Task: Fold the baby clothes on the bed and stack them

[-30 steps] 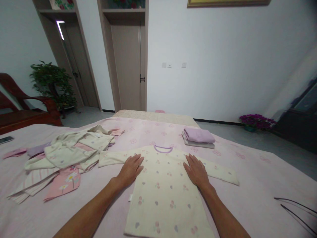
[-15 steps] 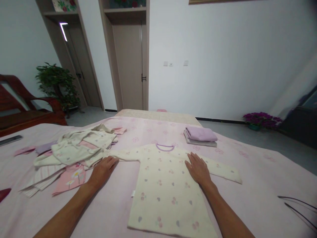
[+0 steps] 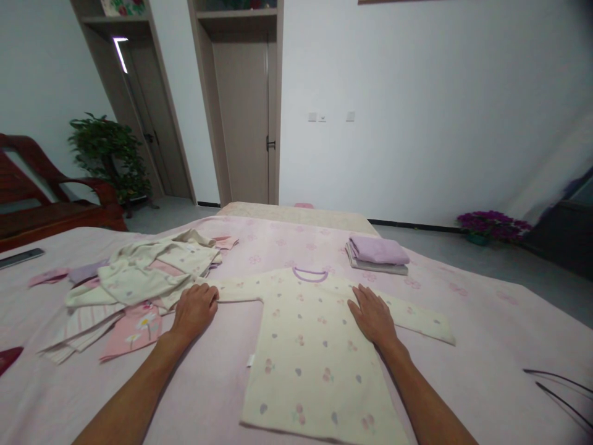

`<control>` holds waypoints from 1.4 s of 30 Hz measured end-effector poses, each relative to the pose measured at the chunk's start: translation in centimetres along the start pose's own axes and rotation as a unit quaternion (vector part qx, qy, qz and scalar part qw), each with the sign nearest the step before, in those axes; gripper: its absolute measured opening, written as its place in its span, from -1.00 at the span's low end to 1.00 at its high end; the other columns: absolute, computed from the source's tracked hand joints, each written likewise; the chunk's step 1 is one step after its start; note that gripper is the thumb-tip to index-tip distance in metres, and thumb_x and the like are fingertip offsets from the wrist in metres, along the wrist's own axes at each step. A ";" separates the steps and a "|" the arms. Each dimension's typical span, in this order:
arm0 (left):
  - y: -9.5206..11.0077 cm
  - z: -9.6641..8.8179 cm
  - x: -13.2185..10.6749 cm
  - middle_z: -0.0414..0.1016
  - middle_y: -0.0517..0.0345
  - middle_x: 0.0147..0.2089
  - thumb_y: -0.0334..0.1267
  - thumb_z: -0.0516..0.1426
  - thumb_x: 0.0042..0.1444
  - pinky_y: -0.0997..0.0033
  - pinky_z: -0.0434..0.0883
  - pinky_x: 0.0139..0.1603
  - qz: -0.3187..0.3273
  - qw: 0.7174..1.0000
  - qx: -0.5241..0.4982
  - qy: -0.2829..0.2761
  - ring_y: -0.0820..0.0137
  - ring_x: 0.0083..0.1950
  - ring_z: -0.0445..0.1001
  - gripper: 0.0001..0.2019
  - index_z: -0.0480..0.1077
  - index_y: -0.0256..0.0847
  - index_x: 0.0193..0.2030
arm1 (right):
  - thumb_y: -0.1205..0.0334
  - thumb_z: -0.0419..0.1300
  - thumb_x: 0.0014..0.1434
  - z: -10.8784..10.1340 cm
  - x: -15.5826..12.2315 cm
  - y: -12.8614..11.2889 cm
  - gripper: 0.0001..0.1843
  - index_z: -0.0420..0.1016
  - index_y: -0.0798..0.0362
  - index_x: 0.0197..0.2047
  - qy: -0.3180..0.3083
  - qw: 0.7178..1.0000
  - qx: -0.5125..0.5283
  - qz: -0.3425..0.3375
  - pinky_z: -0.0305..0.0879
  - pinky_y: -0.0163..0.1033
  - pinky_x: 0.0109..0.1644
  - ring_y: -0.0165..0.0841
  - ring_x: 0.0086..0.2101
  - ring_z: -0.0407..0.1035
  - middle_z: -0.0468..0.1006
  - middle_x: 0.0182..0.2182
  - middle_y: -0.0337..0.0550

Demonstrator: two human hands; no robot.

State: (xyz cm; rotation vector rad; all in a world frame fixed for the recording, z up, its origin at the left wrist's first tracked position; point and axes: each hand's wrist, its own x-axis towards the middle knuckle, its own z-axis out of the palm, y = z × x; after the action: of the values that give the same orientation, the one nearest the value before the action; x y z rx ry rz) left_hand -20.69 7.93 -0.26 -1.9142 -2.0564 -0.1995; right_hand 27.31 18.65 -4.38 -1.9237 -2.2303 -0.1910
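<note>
A cream long-sleeved shirt [image 3: 308, 352] with a cherry and heart print and a purple neckline lies spread flat. My left hand [image 3: 197, 307] is closed on the cuff end of its left-side sleeve; the cuff itself is hidden under the fingers. My right hand [image 3: 373, 316] rests flat and open on the shirt near the right-side shoulder, fingers stretched forward. Just beyond my left hand lies a loose heap of clothes [image 3: 143, 272], with cream, striped and pink pieces. Past my right hand sits a folded stack of purple and grey clothes [image 3: 377, 251].
A pink flowered cloth [image 3: 482, 352] covers the surface under the clothes. A phone [image 3: 21, 256] lies at the far left, a dark red object [image 3: 9, 358] nearer me. Two thin dark strips [image 3: 556, 386] lie at the right edge. A wooden bench [image 3: 50, 191] stands beyond.
My left hand has shifted slightly up and its fingers look more curled at the sleeve end. My right hand and the shirt stay in place; the view has moved a little.
</note>
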 end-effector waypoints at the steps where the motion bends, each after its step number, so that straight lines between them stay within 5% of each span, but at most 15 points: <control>1: 0.0 0.0 0.0 0.47 0.02 -0.23 -0.33 0.05 0.15 0.17 0.23 -0.06 -0.005 1.000 0.005 -0.004 0.16 -0.12 0.41 -0.88 0.42 -0.15 -0.27 | -0.03 -0.15 0.37 -0.1 0.0 0.0 -0.40 0.20 0.05 0.36 0.001 1.000 0.001 0.000 -0.13 0.02 0.39 -0.18 0.34 0.00 0.17 0.36 -0.05; 10: 1.5 -1.0 0.3 0.54 -0.20 -0.20 -0.33 -0.09 0.28 0.02 0.30 -0.08 -0.062 0.997 0.043 -0.027 0.02 -0.12 0.51 -0.68 0.50 -0.30 -0.20 | -0.03 -0.14 0.38 0.0 -0.1 -0.1 -0.40 0.20 0.06 0.36 0.004 1.000 0.001 0.000 -0.14 0.02 0.39 -0.19 0.34 0.01 0.17 0.36 -0.04; 14: 3.9 -0.2 0.4 0.52 -0.13 0.10 -0.22 -0.14 0.36 0.07 0.29 0.21 0.052 0.995 -0.090 -0.010 0.14 0.16 0.44 -0.60 0.49 -0.23 0.05 | -0.02 -0.14 0.37 0.1 -0.1 -0.1 -0.41 0.20 0.04 0.36 0.009 1.000 0.003 0.002 -0.15 0.03 0.39 -0.19 0.34 0.00 0.17 0.36 -0.04; 18: 5.2 1.9 0.2 0.20 0.00 0.42 -0.03 -0.11 0.37 0.07 0.15 0.38 0.145 0.975 -0.163 -0.045 0.19 0.43 0.14 -0.50 0.23 -0.10 0.36 | -0.02 -0.14 0.37 0.0 -0.2 -0.1 -0.41 0.21 0.04 0.36 0.008 1.000 0.009 0.001 -0.15 0.03 0.39 -0.18 0.34 0.01 0.18 0.36 -0.04; 21: 4.5 2.9 0.0 0.08 -0.08 0.47 0.02 -0.07 0.35 -0.12 0.08 0.37 0.082 0.987 -0.113 -0.074 0.03 0.46 0.05 -0.44 0.15 -0.12 0.41 | -0.01 -0.14 0.37 0.0 -0.1 0.0 -0.40 0.21 0.05 0.36 0.010 1.000 0.009 -0.001 -0.14 0.02 0.39 -0.18 0.34 0.01 0.18 0.36 -0.04; 25: 3.1 3.4 0.1 0.17 -0.24 0.41 0.00 -0.07 0.36 -0.20 0.06 0.35 -0.032 0.997 -0.053 -0.049 -0.05 0.42 0.12 -0.46 0.24 -0.23 0.35 | 0.00 -0.14 0.36 0.0 -0.1 -0.1 -0.41 0.21 0.05 0.36 0.008 1.000 0.011 -0.002 -0.15 0.03 0.39 -0.18 0.34 0.00 0.18 0.36 -0.04; 30: 3.2 4.0 0.6 0.13 -0.11 0.44 -0.01 -0.06 0.36 -0.03 0.04 0.40 0.058 0.994 -0.085 -0.024 0.09 0.47 0.05 -0.47 0.19 -0.16 0.39 | 0.00 -0.14 0.37 0.0 -0.2 -0.1 -0.41 0.22 0.05 0.36 0.013 1.000 0.003 -0.002 -0.14 0.02 0.39 -0.19 0.34 0.00 0.18 0.36 -0.05; 38: 1.6 4.9 1.5 0.19 -0.39 0.38 -0.01 -0.10 0.36 -0.10 0.10 0.35 -0.100 0.994 -0.025 -0.048 -0.04 0.43 0.10 -0.42 0.21 -0.40 0.35 | -0.01 -0.13 0.37 -0.4 -0.3 -0.2 -0.41 0.22 0.06 0.35 0.005 1.000 0.012 0.001 -0.15 0.03 0.39 -0.17 0.34 0.00 0.18 0.36 -0.02; 40: 2.3 4.7 2.2 0.26 -0.35 0.34 -0.04 -0.06 0.34 -0.16 0.12 0.33 -0.103 0.994 -0.036 -0.032 -0.07 0.42 0.13 -0.47 0.28 -0.35 0.30 | 0.00 -0.12 0.37 -0.5 -0.3 -0.3 -0.41 0.22 0.06 0.35 0.003 1.000 0.012 0.000 -0.15 0.04 0.39 -0.16 0.34 0.00 0.17 0.36 -0.02; 42: 4.1 4.4 3.2 0.32 -0.20 0.32 -0.14 -0.04 0.34 -0.18 0.09 0.36 -0.039 0.997 -0.069 -0.008 -0.03 0.43 0.10 -0.59 0.36 -0.23 0.21 | 0.00 -0.12 0.37 -0.5 -0.3 -0.3 -0.42 0.22 0.05 0.35 0.003 1.000 0.011 0.001 -0.15 0.03 0.39 -0.17 0.34 0.01 0.17 0.36 -0.02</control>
State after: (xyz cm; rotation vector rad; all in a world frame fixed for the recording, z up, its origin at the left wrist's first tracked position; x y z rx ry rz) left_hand -17.39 12.73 -3.78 -1.9220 -2.1812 -0.3545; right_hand 27.09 18.20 -3.94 -1.9112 -2.2161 -0.1709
